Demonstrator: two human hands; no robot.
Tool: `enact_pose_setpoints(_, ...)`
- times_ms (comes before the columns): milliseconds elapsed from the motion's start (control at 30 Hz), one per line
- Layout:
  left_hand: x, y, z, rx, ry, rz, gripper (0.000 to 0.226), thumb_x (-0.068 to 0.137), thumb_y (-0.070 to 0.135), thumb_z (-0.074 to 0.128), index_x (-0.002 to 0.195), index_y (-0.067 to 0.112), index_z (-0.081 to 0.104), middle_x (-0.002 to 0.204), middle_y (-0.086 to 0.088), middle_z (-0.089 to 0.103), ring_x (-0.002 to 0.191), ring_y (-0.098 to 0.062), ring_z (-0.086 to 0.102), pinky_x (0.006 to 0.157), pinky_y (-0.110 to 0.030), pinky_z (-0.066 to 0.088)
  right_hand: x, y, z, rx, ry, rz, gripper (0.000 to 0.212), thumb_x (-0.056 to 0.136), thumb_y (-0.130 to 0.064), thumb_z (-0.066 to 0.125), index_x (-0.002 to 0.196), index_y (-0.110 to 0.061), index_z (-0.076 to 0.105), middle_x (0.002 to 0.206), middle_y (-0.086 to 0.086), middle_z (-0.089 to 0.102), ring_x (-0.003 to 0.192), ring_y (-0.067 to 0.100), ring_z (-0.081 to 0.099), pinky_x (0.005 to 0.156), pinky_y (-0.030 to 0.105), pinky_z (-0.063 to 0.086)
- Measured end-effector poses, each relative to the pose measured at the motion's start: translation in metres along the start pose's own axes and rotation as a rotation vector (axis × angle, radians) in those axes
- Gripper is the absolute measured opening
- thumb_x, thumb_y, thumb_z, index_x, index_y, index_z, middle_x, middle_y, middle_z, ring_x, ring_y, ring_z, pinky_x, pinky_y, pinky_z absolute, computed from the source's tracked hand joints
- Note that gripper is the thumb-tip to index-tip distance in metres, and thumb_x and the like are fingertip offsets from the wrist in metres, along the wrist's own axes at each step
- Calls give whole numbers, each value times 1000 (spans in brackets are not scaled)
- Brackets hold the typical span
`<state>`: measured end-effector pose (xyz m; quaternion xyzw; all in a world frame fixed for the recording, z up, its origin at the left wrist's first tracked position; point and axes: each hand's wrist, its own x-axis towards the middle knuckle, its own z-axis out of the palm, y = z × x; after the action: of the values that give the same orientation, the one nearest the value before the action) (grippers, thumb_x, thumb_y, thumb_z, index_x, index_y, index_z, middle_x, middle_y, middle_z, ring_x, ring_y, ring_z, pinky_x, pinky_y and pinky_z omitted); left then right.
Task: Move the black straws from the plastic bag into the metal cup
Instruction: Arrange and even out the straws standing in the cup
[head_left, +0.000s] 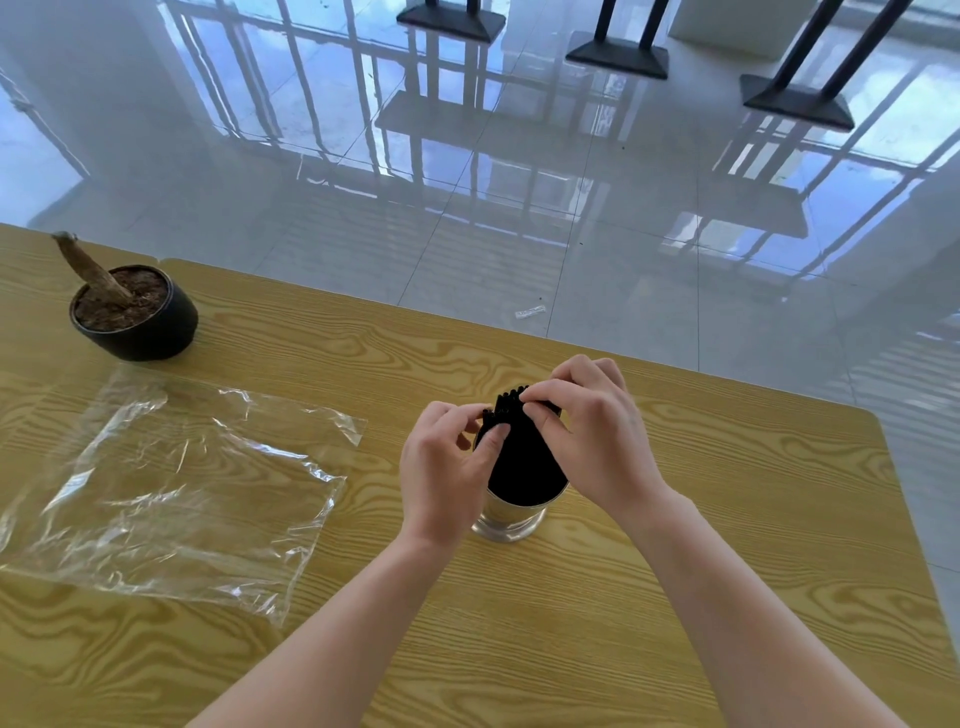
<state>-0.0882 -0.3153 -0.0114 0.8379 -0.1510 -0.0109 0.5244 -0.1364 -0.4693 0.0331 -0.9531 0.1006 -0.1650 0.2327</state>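
Note:
A bundle of black straws (524, 462) stands upright in the metal cup (511, 517) on the wooden table, right of centre. My left hand (441, 467) touches the straw tops from the left, thumb and fingertips pinched on them. From the right, my right hand (597, 436) covers the straw tops, fingers curled over them. The clear plastic bag (171, 488) lies flat on the table to the left, and I see no straws inside it.
A black pot (137, 317) with soil and a cut brown stem stands at the table's far left. The wooden table (675, 597) ends on the right and at the back, with a glossy tiled floor and black table bases beyond.

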Motion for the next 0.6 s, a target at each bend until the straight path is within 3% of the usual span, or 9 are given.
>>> enact_pose_setpoints(167,7,1,0,15,-1,-2,19,85,28,78,103,23,79,80,10,62,67,-4,56,63,-24,49,4,-1,-4,8,20,10,8,89,-16,74,95,-18,79,88,-7,63,95,17,49,74,21,41)
enact_pose_setpoints(367,10,4,1,85,-26,61,26,84,30,79,109,22,78,82,4,61,70,-13,55,62,-36,53,4,4,-6,-1,2,53,8,89,-16,75,96,-16,79,87,-8,63,94,16,49,73,23,42)
enact_pose_setpoints(467,11,6,2,108,-14,79,37,83,33,79,116,17,74,91,3,63,78,-13,56,66,-29,51,5,5,-6,4,-9,63,8,89,-18,74,95,-16,80,87,-7,62,93,16,49,71,23,42)
enact_pose_setpoints(600,13,11,4,48,-19,75,30,84,30,79,111,16,75,94,3,66,85,-17,60,74,-37,54,9,5,-6,-9,-30,78,9,90,-21,73,94,-17,80,88,-8,62,94,16,49,73,24,42)
